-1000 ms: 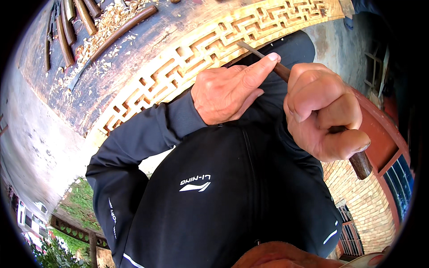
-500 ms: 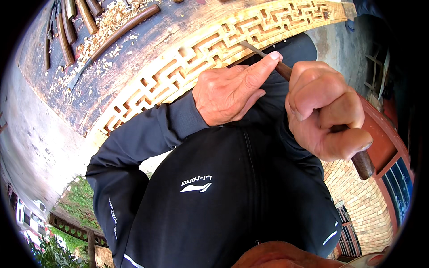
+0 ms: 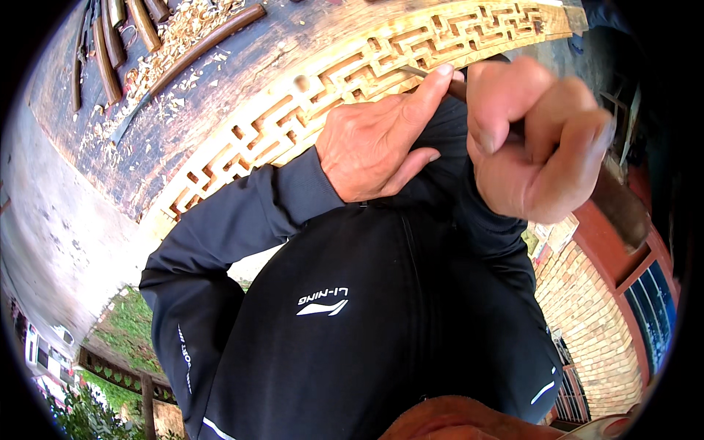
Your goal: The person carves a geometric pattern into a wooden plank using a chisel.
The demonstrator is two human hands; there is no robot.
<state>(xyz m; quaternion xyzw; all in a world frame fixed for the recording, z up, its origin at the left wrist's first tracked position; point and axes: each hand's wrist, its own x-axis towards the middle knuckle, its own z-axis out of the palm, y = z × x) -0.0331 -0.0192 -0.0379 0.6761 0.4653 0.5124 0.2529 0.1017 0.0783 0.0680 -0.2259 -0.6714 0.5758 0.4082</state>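
Observation:
A carved pale wood panel [image 3: 345, 73] with an angular, pierced lattice runs across the upper view. My right hand [image 3: 535, 143] is closed round a dark wooden-handled chisel [image 3: 625, 220], whose thin metal blade [image 3: 414, 71] angles left onto the panel's near edge. My left hand [image 3: 378, 139] lies just below the panel, its index finger stretched onto the chisel near the blade and its thumb apart below; some of its other fingers are hidden. The right hand and handle end are somewhat blurred.
On the weathered bench [image 3: 88, 154], several wooden-handled tools [image 3: 106, 62] lie at upper left with curled shavings [image 3: 187, 33] and a long curved-handled chisel [image 3: 205, 48]. Pale ground [image 3: 44, 227] and grass [image 3: 128, 330] show at left, a brick wall [image 3: 594, 315] at right.
My right hand has moved upward and swung the handle's end higher and rightward. My left index fingertip has shifted up toward the panel, still on the chisel.

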